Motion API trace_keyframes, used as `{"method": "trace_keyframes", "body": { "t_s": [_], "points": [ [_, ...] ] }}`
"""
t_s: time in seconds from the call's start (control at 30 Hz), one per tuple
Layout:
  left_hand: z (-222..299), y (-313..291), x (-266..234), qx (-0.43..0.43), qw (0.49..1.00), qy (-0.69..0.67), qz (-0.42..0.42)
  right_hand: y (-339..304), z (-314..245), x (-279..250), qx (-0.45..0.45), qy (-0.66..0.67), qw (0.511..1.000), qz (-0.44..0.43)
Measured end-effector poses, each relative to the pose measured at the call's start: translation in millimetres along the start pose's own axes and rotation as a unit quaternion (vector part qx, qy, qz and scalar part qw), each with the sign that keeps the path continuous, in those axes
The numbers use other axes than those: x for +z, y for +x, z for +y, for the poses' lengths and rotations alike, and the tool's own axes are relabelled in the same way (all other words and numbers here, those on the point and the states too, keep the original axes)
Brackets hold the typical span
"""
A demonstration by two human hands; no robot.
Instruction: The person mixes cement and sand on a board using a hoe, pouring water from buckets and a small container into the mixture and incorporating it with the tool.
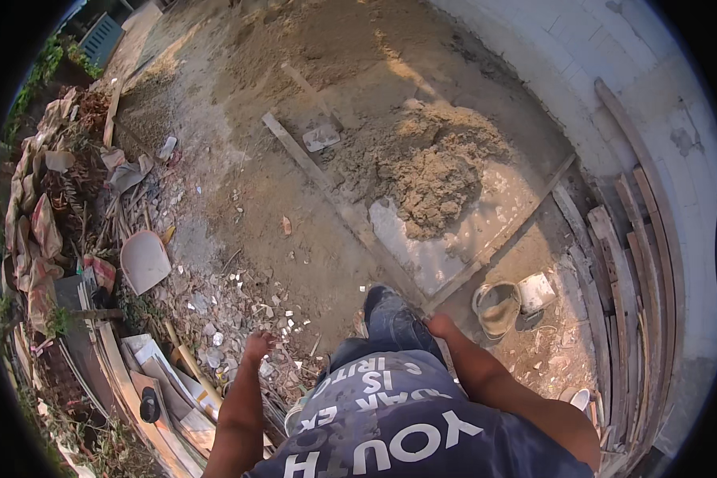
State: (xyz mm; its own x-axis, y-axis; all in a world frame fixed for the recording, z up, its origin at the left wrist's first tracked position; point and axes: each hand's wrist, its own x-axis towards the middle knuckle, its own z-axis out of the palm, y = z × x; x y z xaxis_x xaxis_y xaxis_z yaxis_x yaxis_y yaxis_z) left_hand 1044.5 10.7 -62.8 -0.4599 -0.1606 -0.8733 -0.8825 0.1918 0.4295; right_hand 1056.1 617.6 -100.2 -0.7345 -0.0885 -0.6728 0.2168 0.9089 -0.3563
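Note:
My left hand (259, 346) hangs low over the rubble-strewn ground with its fingers apart and nothing in it. Close beside my bent leg (390, 315) is my right hand (440, 325), near the corner of a wooden form; its fingers are mostly hidden, so its grip does not show. That form has a long board (319, 175) on its left and a thinner strip (506, 239) on its right. Between them a heap of wet mortar or concrete (438, 167) lies partly on a pale flat slab (402, 243). A flat greyish piece (321, 138) rests by the long board.
A bucket (498, 309) and a whitish block-like container (537, 292) stand right of the form. Long planks (613, 279) lean along the white wall (613, 72). On the left are a pinkish dustpan-shaped scoop (145, 263), scrap boards (143, 374), crumpled sacks (46, 227) and broken bits.

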Motion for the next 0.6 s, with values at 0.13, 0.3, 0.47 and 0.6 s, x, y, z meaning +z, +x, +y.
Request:
{"method": "trace_keyframes", "body": {
  "t_s": [0.13, 0.3, 0.47, 0.6],
  "points": [
    [192.5, 23.7, -96.2, 0.163, 0.983, -0.018, 0.087, 55.0, -59.7, -9.3, 0.006, -0.07, 0.986, -0.149],
    [344.3, 37.4, -65.5, 0.211, 0.974, -0.045, 0.07, 204.3, -91.0, -95.7, 0.106, -0.036, 0.99, -0.09],
    [455.5, 71.7, -47.4, 0.31, 0.931, 0.187, 0.049, 316.1, -250.1, -203.1, -0.029, 0.189, 0.969, 0.156],
    [614.4, 134.6, -35.9, 0.461, 0.811, 0.355, 0.064, 311.0, -341.0, -248.1, -0.061, 0.397, 0.9, 0.168]
  ]
}}
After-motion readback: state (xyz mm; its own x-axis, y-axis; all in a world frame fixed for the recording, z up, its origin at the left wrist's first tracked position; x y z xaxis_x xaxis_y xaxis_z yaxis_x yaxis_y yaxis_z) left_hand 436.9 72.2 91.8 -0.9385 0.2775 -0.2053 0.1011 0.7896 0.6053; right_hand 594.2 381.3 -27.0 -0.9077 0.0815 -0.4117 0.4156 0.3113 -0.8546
